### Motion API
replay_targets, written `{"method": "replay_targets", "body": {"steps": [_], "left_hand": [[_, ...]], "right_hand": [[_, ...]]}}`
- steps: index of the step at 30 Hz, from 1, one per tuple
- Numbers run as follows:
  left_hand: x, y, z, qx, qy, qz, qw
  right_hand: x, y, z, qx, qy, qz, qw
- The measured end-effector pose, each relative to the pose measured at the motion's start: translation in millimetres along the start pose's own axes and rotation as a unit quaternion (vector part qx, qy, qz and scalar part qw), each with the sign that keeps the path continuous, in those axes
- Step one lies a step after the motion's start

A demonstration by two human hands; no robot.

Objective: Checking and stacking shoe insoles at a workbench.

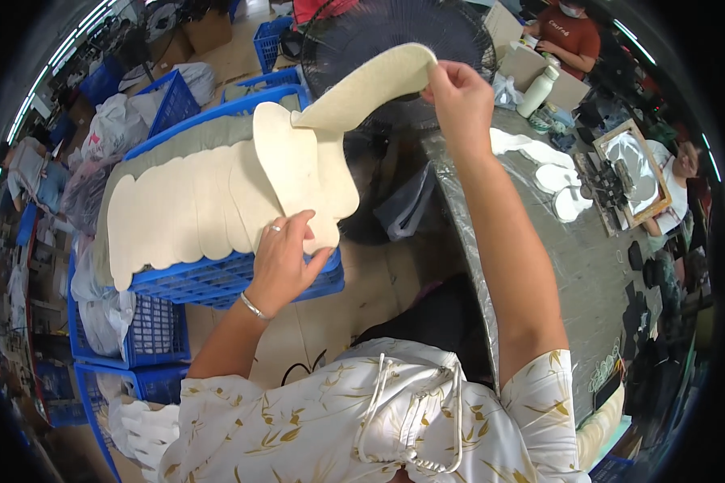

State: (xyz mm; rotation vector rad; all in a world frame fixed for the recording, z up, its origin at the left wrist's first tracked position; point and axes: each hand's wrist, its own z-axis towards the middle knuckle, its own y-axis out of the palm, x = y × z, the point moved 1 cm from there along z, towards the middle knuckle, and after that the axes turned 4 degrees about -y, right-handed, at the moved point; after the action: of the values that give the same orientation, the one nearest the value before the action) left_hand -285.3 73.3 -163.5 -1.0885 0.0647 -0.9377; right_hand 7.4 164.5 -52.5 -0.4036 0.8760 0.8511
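The right hand [459,97] is pinching one end of a cream, insole-shaped foam sheet [362,84], lifting it so it bends up and off the pile, its lower end touching the insole beneath. The left hand [282,258] lies flat with fingers loosely spread, pressing the near end of the overlapped row of cream foam insoles [209,205]. I count roughly eight or nine in that row, hard to say exactly. They're lying across one blue plastic crate [217,278], just left of the grey worktable [572,266].
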Motion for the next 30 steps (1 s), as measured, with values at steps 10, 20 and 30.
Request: {"method": "replay_targets", "body": {"steps": [10,20,30], "left_hand": [[9.6,-22.8,20.3,-0.055,-0.073,-0.044,0.995],[25.7,-27.5,19.3,-0.021,0.038,0.055,0.998],[34.3,-14.0,45.6,0.172,-0.079,-0.040,0.981]], "right_hand": [[-62.3,-64.0,42.1,0.034,-0.097,0.080,0.991],[-154.0,-196.1,-27.6,-0.021,-0.232,-0.265,0.936],[-174.8,-287.9,-102.8,-0.030,-0.227,-0.286,0.931]]}}
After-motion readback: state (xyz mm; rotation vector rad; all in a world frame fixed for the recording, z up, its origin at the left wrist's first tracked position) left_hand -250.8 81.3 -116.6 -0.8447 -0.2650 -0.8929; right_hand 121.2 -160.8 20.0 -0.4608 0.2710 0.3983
